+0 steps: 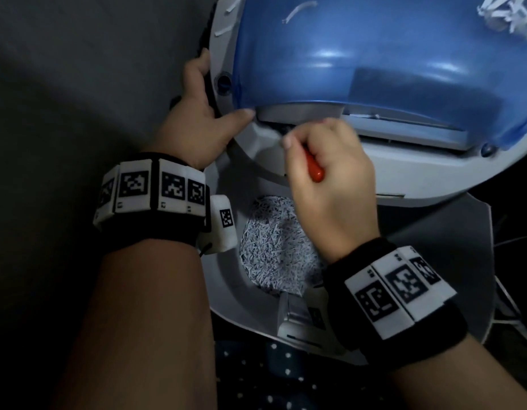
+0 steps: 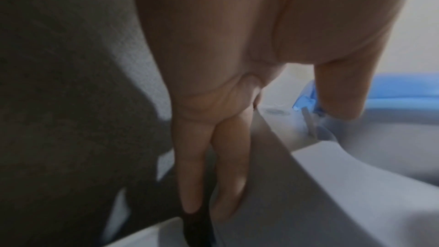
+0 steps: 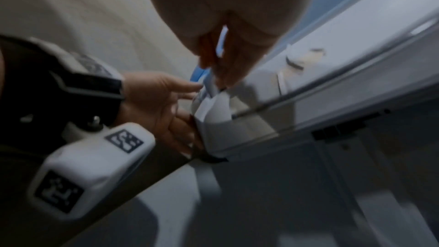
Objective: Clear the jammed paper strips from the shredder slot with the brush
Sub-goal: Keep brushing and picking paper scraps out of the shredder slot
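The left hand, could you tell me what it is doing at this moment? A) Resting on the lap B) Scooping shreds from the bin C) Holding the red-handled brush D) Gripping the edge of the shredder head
D: the left hand grips the side edge of the shredder head, while the right hand holds the red-handled brush.

Dim light. A plain grey wall (image 1: pixel 78 69) fills the nine-to-eleven o'clock side. At six o'clock lies dark blue fabric with white dots (image 1: pixel 271 377). Thin white cables (image 1: pixel 510 306) trail at three o'clock.

Glossy blue plastic shredder cover (image 1: pixel 374 54)
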Available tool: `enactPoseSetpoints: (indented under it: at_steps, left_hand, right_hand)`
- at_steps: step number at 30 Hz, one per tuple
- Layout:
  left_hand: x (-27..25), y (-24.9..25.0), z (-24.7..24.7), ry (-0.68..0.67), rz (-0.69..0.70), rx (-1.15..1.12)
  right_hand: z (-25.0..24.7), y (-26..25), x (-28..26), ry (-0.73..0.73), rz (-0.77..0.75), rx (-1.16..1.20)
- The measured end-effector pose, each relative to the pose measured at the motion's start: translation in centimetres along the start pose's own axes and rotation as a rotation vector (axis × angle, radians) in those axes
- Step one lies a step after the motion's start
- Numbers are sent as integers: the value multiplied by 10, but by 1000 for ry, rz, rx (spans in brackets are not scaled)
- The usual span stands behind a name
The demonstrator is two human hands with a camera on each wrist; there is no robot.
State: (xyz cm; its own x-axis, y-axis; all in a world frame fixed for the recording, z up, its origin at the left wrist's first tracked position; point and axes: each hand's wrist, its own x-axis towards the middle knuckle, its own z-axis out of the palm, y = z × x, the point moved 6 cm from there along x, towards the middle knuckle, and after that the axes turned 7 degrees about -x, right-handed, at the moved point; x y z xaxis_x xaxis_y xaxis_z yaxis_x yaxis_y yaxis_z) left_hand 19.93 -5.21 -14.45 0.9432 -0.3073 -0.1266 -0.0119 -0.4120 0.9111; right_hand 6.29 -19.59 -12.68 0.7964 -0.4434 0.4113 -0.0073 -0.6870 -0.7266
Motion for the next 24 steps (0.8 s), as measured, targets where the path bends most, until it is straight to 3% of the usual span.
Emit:
enactPoseSetpoints:
  at_steps: [5, 10, 14, 17, 21, 24]
  left_hand:
    - [6, -5, -1, -20, 38, 10]
    - [9, -7, 0, -19, 61, 10]
    - [10, -7, -1, -33, 52, 7]
    - [10, -8, -1, -43, 46, 13]
    - [12, -10, -1, -45, 55, 19]
    - [13, -10, -1, -49, 62, 19]
  right_hand:
    - [-24, 11, 4, 183, 85, -19]
    - [-5, -4, -1, 3, -33, 34]
    - [-20, 19, 4, 102, 93, -45]
    - [-30, 11, 3, 150, 80, -54]
    - [-15, -3, 0, 14, -18, 20]
    - [-18, 13, 2, 33, 64, 2]
